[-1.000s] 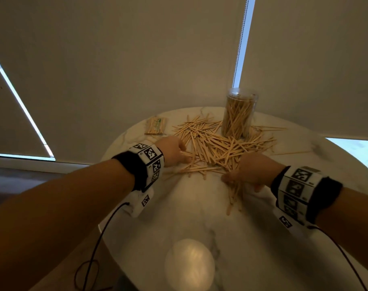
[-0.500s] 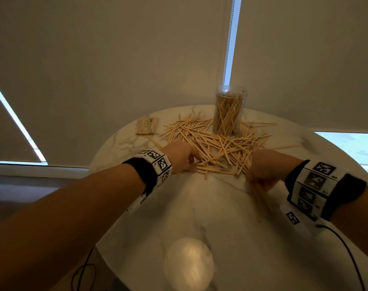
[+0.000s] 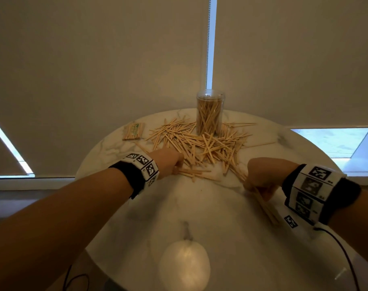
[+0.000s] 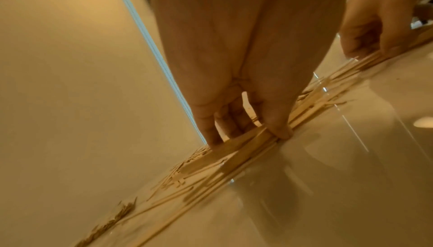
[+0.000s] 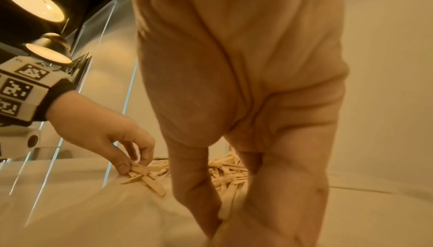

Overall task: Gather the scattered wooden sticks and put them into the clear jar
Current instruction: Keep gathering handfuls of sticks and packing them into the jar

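A heap of thin wooden sticks (image 3: 202,144) is spread over the far half of the round marble table (image 3: 199,211), around a clear jar (image 3: 209,114) that stands upright and holds many sticks. My left hand (image 3: 170,161) is at the heap's near left edge and pinches a few sticks (image 4: 255,139) between thumb and fingers against the tabletop. My right hand (image 3: 260,179) is at the near right edge, fingers curled round a small bundle of sticks (image 3: 267,208) that trails back toward me.
A banded pack of sticks (image 3: 134,131) lies at the table's far left. Roller blinds (image 3: 94,59) hang just behind the table. A lamp's reflection (image 3: 184,267) glares on the near tabletop. A cable (image 3: 345,255) runs from my right wrist.
My right hand has drawn its bundle of sticks out of the heap, toward me and to the right. The left hand stayed at the heap's left edge, closing on a few sticks.
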A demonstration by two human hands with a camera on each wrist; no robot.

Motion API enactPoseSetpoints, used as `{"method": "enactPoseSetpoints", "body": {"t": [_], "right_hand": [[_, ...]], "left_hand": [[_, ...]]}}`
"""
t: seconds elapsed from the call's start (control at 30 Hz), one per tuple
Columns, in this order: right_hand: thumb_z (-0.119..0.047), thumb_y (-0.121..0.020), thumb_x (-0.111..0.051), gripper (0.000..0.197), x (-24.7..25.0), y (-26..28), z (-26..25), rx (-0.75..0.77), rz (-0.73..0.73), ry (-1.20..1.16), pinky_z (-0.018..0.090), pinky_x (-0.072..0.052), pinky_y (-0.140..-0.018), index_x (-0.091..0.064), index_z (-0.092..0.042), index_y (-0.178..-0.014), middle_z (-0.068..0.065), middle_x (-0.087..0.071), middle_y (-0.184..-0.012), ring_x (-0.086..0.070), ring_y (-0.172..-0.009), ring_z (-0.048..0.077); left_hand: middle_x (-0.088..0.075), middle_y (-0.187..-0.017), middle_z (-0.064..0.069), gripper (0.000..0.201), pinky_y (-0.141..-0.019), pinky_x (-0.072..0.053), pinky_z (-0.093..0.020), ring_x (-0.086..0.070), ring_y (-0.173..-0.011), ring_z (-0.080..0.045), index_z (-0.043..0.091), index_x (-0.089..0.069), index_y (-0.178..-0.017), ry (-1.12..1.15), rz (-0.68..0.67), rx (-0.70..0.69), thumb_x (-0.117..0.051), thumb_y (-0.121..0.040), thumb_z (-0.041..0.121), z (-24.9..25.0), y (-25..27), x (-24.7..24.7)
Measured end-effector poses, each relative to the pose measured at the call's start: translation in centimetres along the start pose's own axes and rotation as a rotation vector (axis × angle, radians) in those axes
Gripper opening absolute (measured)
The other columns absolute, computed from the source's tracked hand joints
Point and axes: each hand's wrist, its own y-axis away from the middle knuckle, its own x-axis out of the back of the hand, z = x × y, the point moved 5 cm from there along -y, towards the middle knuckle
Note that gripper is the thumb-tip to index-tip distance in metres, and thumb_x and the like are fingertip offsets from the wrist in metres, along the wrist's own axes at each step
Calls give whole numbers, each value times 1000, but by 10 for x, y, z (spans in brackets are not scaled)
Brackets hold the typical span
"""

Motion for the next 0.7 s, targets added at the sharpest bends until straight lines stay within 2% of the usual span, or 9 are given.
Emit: {"method": "enactPoseSetpoints", "body": {"t": [0.13, 0.27, 0.33, 0.37, 0.43, 0.47, 0.53, 0.6, 0.7], "right_hand": [[-14, -91, -60, 16, 0, 8, -3, 37, 64, 59, 37, -62, -76, -67, 1, -92, 11, -66, -77, -69, -70, 25], [-13, -91, -61, 19, -4, 9, -1, 62, 85, 130, 29, -60, -64, -63, -9, -72, 4, -64, -65, -66, -59, 19], [-17, -90, -65, 19, -4, 12, -3, 71, 97, 87, 23, -54, -58, -62, -15, -71, 1, -67, -73, -62, -59, 14], [-20, -91, -66, 12, -3, 11, -3, 77, 106, 37, 24, -54, -66, -67, -13, -81, 4, -71, -84, -65, -68, 17], [-28, -93, -64, 25, -5, 11, -2, 148, 50, 241, 29, -51, -89, -68, -10, -110, 8, -72, -106, -67, -94, 28], [-29, -94, -64, 29, -6, 12, 2, 131, 48, 224, 29, -49, -93, -66, -10, -115, 8, -71, -109, -67, -99, 30], [-22, -92, -66, 19, -6, 11, 8, 71, -14, -43, 31, -56, -80, -69, -6, -103, 8, -74, -93, -72, -84, 25], [-12, -89, -67, 13, 3, 12, 13, 116, 99, -141, 24, -55, -50, -67, -4, -79, 6, -71, -66, -69, -53, 15], [-10, -90, -66, 13, 11, 16, 16, 123, 118, -254, 16, -48, -42, -64, -4, -78, 4, -66, -65, -62, -44, 7]], "left_hand": [[-56, -120, -11, 24, -91, -48, -40, -54, -107, -28, 14, -50, -120, -97, -17, -6, -51, -97, 9, 8, 0, -7], [-50, -127, -13, 35, -92, -47, -38, -53, -111, -29, 10, -45, -131, -129, -3, 4, -48, -96, 2, 11, -1, -10], [-46, -124, -13, 30, -84, -47, -36, -56, -102, -28, 9, -45, -128, -84, 34, 19, -46, -98, 3, 11, 0, -6], [-46, -122, -13, 25, -80, -46, -35, -56, -97, -28, 9, -44, -125, -42, 52, 21, -45, -100, 5, 11, 0, -3], [-52, -115, -13, 12, -77, -45, -37, -56, -90, -27, 12, -42, -113, 68, 81, 29, -42, -102, 12, 10, 2, 3], [-57, -111, -13, 5, -78, -48, -39, -57, -88, -27, 14, -40, -107, 133, 84, 35, -41, -102, 15, 9, 3, 5], [-64, -100, -14, 3, -78, -53, -45, -61, -84, -29, 15, -38, -100, 252, 96, 45, -41, -100, 16, 9, 4, 11], [-61, -89, -13, 5, -65, -49, -39, -56, -73, -25, 14, -38, -98, 341, 135, 42, -39, -102, 17, 12, 6, 18], [-55, -81, -7, 18, -56, -36, -32, -47, -65, -20, 8, -42, -103, 499, 231, 71, -35, -106, 24, 20, 8, 30]]}}
